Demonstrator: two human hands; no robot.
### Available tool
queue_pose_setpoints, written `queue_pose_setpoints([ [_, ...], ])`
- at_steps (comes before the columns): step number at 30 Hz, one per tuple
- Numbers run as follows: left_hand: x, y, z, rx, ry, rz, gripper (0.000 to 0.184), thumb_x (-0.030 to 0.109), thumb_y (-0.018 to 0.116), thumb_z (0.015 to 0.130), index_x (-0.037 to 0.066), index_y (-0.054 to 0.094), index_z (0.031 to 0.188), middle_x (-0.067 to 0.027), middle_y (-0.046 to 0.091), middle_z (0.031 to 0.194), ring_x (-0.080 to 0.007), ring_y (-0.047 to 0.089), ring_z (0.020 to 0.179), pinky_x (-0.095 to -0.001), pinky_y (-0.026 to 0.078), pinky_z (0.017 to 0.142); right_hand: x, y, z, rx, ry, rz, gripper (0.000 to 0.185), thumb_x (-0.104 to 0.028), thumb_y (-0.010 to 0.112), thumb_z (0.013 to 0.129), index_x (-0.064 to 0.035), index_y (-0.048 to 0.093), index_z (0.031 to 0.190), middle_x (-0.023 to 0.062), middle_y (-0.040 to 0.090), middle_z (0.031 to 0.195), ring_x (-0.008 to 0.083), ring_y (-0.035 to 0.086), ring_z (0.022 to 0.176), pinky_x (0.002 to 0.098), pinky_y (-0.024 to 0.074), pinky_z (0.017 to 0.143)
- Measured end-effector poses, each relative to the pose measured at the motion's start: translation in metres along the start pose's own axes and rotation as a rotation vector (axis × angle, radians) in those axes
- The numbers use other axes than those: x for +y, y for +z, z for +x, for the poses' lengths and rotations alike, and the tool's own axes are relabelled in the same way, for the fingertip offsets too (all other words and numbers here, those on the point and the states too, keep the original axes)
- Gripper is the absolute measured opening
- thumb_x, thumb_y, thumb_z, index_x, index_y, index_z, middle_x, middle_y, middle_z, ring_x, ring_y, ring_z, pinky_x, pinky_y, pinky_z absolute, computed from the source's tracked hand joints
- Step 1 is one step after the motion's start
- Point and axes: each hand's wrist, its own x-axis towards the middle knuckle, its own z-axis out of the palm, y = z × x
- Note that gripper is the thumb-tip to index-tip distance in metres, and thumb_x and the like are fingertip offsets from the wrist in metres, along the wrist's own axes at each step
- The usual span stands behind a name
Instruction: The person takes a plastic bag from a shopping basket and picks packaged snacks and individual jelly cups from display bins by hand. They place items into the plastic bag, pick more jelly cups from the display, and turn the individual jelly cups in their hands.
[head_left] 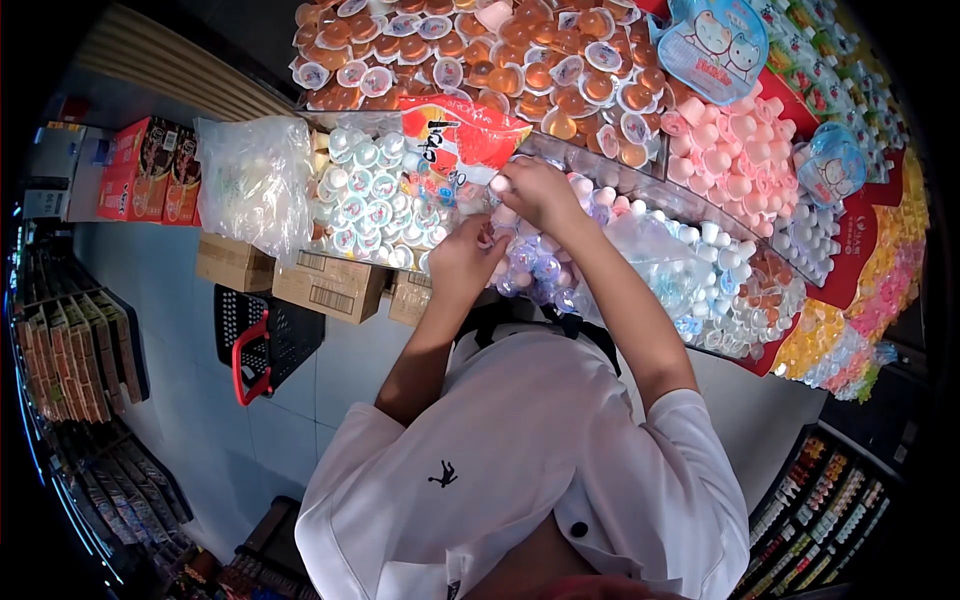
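Observation:
My right hand [543, 193] is closed in a pinch around a small pale jelly cup [500, 184], above a bin of purple-tinted jelly cups [540, 262]. Just left of it, my left hand [462, 262] has its fingers curled together at the edge of the same bin; whatever is between them cannot be made out. A red-and-clear printed bag [462, 140] lies beyond both hands, over the corner of a bin of white-lidded jelly cups [365, 195]. Clear plastic film [655, 265] covers part of the cups right of my right forearm.
Brown jelly cups [480, 55] and pink ones [730, 140] fill bins at the back. A clear plastic bag [255, 185] and red boxes [150, 170] stand left. Below are cardboard boxes [330, 285] and a black basket [285, 335] with a red handle.

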Motion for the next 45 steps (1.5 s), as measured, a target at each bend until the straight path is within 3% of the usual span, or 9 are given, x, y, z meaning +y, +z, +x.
queue_pose_setpoints([
  [7, -0.004, 0.001, -0.001, -0.015, 0.005, -0.021, 0.038, 0.033, 0.087, 0.081, 0.008, 0.072, 0.107, -0.0055, 0.072, 0.077, -0.026, 0.072, 0.068, -0.0377, 0.055, 0.059, -0.008, -0.006, -0.007, 0.067, 0.019, 0.033, 0.033, -0.025, 0.069, 0.09, -0.0066, 0.069, 0.118, 0.017, 0.07, 0.116, 0.0383, 0.065, 0.111, 0.0488, 0.0518, 0.099],
  [13, 0.003, -0.001, -0.003, -0.015, -0.023, -0.032, 0.038, 0.032, 0.087, 0.082, 0.007, 0.074, 0.107, -0.0063, 0.072, 0.078, -0.0249, 0.072, 0.068, -0.0361, 0.055, 0.06, -0.026, -0.053, -0.048, 0.251, 0.027, 0.117, 0.029, -0.016, 0.072, 0.091, -0.0042, 0.07, 0.117, 0.0168, 0.071, 0.106, 0.0391, 0.067, 0.1, 0.0451, 0.0538, 0.087],
  [22, 0.046, -0.014, -0.004, -0.096, -0.03, -0.095, 0.031, 0.02, 0.083, 0.087, 0.003, 0.075, 0.113, -0.0094, 0.074, 0.086, -0.016, 0.069, 0.068, -0.0304, 0.055, 0.063, -0.019, -0.129, -0.182, 0.509, 0.374, 0.359, 0.017, -0.009, 0.065, 0.098, -0.0017, 0.073, 0.11, 0.0126, 0.069, 0.095, 0.0236, 0.067, 0.081, 0.0345, 0.0541, 0.075],
  [26, 0.093, -0.013, -0.007, -0.208, 0.165, -0.251, 0.029, 0.014, 0.08, 0.088, 0.004, 0.075, 0.114, -0.0084, 0.073, 0.083, -0.0149, 0.066, 0.065, -0.0299, 0.053, 0.062, 0.008, -0.129, -0.233, 0.353, 0.452, 0.361, 0.017, -0.003, 0.062, 0.095, -0.0004, 0.074, 0.107, 0.015, 0.072, 0.098, 0.0294, 0.069, 0.087, 0.0366, 0.0548, 0.079],
  [30, 0.141, 0.008, -0.011, -0.509, 0.519, -0.335, 0.025, 0.012, 0.076, 0.09, 0.004, 0.075, 0.113, -0.0087, 0.075, 0.086, -0.023, 0.069, 0.067, -0.0347, 0.055, 0.061, 0.029, -0.095, -0.249, 0.229, 0.384, 0.251, 0.025, 0.003, 0.056, 0.091, -0.0012, 0.075, 0.107, 0.0192, 0.073, 0.107, 0.0387, 0.069, 0.097, 0.0425, 0.0554, 0.088],
  [34, 0.155, 0.063, -0.025, -0.641, 0.783, 0.0, 0.019, 0.014, 0.065, 0.093, 0.007, 0.069, 0.111, -0.0073, 0.073, 0.095, -0.0307, 0.072, 0.084, -0.0439, 0.058, 0.069, 0.054, -0.049, -0.252, 0.076, 0.376, 0.09, 0.028, -0.001, 0.051, 0.093, -0.0007, 0.072, 0.112, 0.0209, 0.073, 0.108, 0.0395, 0.069, 0.1, 0.048, 0.0553, 0.09],
  [35, 0.154, 0.08, -0.025, -0.752, 0.721, 0.223, 0.021, 0.017, 0.063, 0.093, 0.007, 0.067, 0.112, -0.0087, 0.072, 0.098, -0.0327, 0.072, 0.088, -0.0453, 0.058, 0.071, 0.061, -0.048, -0.252, 0.008, 0.406, 0.067, 0.03, -0.003, 0.05, 0.094, -0.0008, 0.07, 0.116, 0.0215, 0.073, 0.108, 0.0396, 0.069, 0.101, 0.0493, 0.0552, 0.09],
  [41, 0.158, 0.108, -0.016, -0.599, 0.48, 0.318, 0.025, 0.022, 0.076, 0.082, 0.004, 0.068, 0.097, -0.0156, 0.073, 0.092, -0.0355, 0.073, 0.084, -0.0464, 0.059, 0.072, 0.073, -0.068, -0.252, -0.25, 0.662, 0.009, 0.051, -0.01, 0.058, 0.094, -0.0021, 0.051, 0.144, 0.0247, 0.07, 0.115, 0.0426, 0.066, 0.11, 0.0511, 0.0524, 0.096],
  [45, 0.172, 0.105, -0.013, -0.563, 0.405, 0.408, 0.038, 0.023, 0.082, 0.076, 0.003, 0.066, 0.104, -0.0184, 0.072, 0.1, -0.0356, 0.073, 0.091, -0.0462, 0.06, 0.076, 0.09, -0.052, -0.263, 0.016, 0.481, 0.046, 0.054, -0.013, 0.066, 0.09, -0.002, 0.052, 0.141, 0.0233, 0.068, 0.121, 0.0427, 0.064, 0.113, 0.0506, 0.0517, 0.097],
])
